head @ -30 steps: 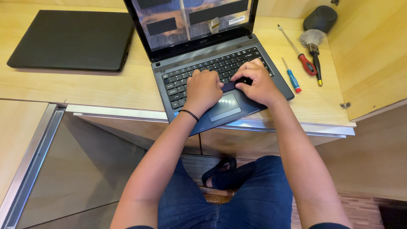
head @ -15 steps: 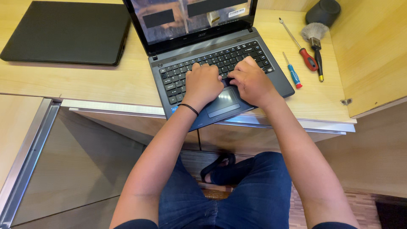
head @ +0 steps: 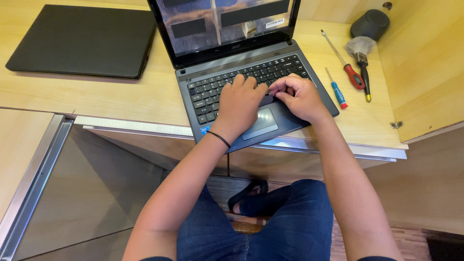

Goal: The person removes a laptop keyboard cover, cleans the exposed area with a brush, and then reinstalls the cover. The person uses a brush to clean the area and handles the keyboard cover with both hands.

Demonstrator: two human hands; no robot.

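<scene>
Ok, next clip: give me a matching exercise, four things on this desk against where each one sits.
Things:
1. closed black laptop
2. open laptop
3. red-handled screwdriver
4. brush

Places:
A. under both hands
B. far left of the desk
C. rightmost tool, beside the wooden side panel
D. between the blue-handled screwdriver and the brush

Pairs: 1-B, 2-A, 3-D, 4-C. The left hand and right hand rest on the keyboard.
</scene>
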